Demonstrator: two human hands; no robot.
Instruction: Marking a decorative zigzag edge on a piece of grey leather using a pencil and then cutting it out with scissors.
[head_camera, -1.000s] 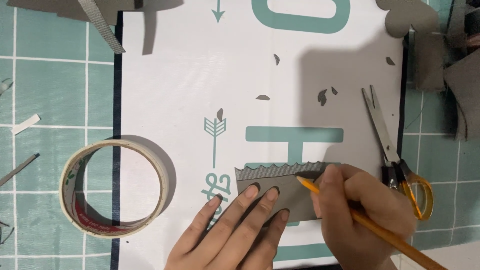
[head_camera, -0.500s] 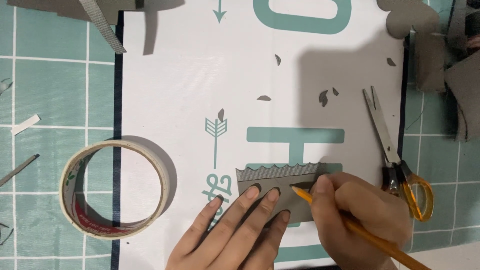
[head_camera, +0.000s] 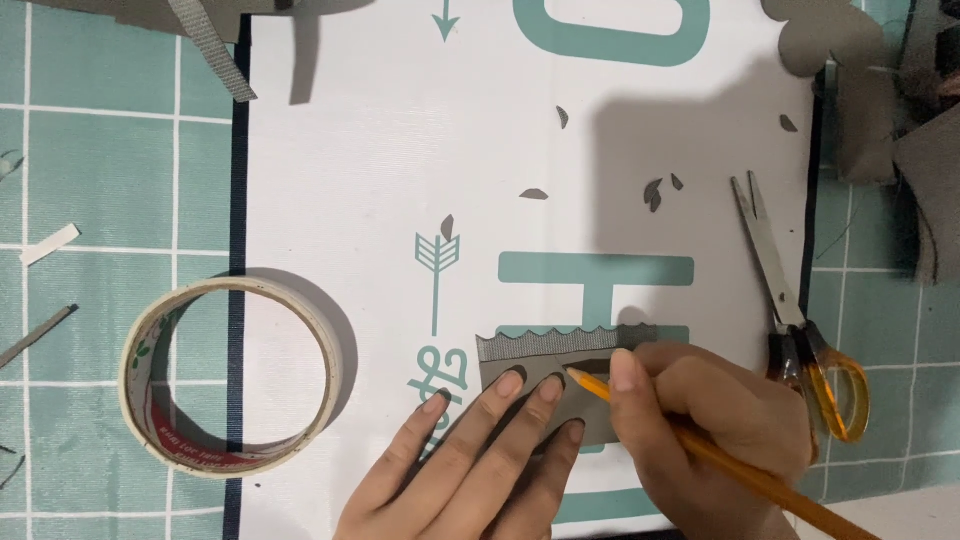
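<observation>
A grey cardboard piece with a scalloped top edge lies on a white sheet printed with teal shapes. My left hand lies flat with fingers spread, pressing the piece down. My right hand grips an orange pencil whose tip touches the cardboard just right of my left fingertips.
A roll of tape sits at the left edge of the sheet. Scissors with orange handles lie shut at the right. Grey cardboard scraps pile at the top right, and small cut bits dot the sheet. A teal gridded mat lies underneath.
The pencil tip has slid leftward along the cardboard toward my left fingertips. My left hand has stayed in place.
</observation>
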